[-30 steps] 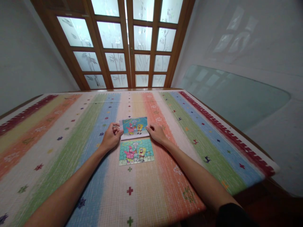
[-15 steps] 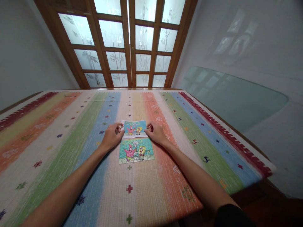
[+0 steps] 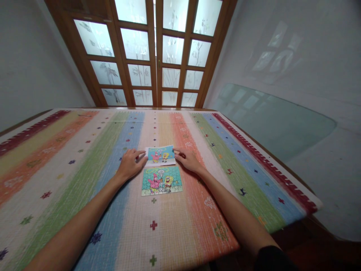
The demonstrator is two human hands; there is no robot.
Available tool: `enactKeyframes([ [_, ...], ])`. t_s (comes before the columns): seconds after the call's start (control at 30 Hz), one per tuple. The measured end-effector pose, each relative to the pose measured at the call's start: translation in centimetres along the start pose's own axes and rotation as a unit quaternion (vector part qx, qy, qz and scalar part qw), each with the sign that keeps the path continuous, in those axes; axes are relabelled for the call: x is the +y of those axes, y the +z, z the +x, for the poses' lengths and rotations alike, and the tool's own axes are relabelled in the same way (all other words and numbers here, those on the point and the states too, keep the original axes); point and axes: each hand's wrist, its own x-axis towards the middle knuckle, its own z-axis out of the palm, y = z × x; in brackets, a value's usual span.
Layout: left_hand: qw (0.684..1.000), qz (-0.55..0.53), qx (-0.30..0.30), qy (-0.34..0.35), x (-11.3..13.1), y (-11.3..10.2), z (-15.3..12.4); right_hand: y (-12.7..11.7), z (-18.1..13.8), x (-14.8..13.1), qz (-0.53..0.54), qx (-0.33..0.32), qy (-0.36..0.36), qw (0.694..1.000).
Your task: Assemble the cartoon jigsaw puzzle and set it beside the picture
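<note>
A paper picture sheet (image 3: 161, 155) with cartoon characters on a blue ground lies just beyond an assembled jigsaw puzzle (image 3: 162, 180) showing the same characters. My left hand (image 3: 132, 163) holds the sheet's left edge with thumb and forefinger. At the opposite edge, my right hand (image 3: 188, 159) has its thumb and forefinger on the paper. The sheet sits slightly tilted, its right side a little higher. Neither hand touches the puzzle, whose pieces fit together in a rectangle on the cloth.
A striped, patterned tablecloth (image 3: 109, 150) covers the table. Wooden doors with frosted panes (image 3: 139, 73) stand beyond the far edge. A pale green glass-like panel (image 3: 270, 113) is along the right wall.
The sheet has turned slightly, its right side rising and its left side dropping. My left hand's fingers have straightened along the edge. The puzzle stays in place while the view shifts a little.
</note>
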Motion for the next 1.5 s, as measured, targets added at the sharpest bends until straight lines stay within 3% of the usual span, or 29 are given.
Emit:
enactKeyframes([
  [0.17,0.999,-0.028,0.032,0.026,0.7,-0.7,-0.4,-1.7,-0.8,0.6,0.117,0.02,0.009,0.993],
  [0.27,0.997,-0.043,0.021,0.052,1.1,-1.6,-1.5,-2.5,-2.5,0.5,0.135,-0.002,-0.026,0.99],
  [0.43,0.992,-0.047,-0.062,0.097,1.8,-3.3,-4.5,-3.6,-6.1,-0.4,0.093,-0.074,-0.1,0.988],
  [0.57,0.985,-0.011,-0.129,0.113,1.7,-4.2,-6.4,-3.9,-7.7,-1.1,0.043,-0.101,-0.092,0.99],
  [0.7,0.98,0.02,-0.159,0.116,1.2,-4.5,-7.0,-3.7,-7.9,-1.0,-0.001,-0.113,-0.093,0.989],
  [1.23,0.979,0.037,-0.157,0.122,0.9,-4.1,-7.1,-2.6,-7.7,-1.1,-0.04,-0.098,-0.102,0.989],
  [1.5,0.981,0.026,-0.105,0.164,1.5,-3.4,-7.2,-1.4,-7.8,-1.1,-0.055,-0.039,-0.125,0.99],
])
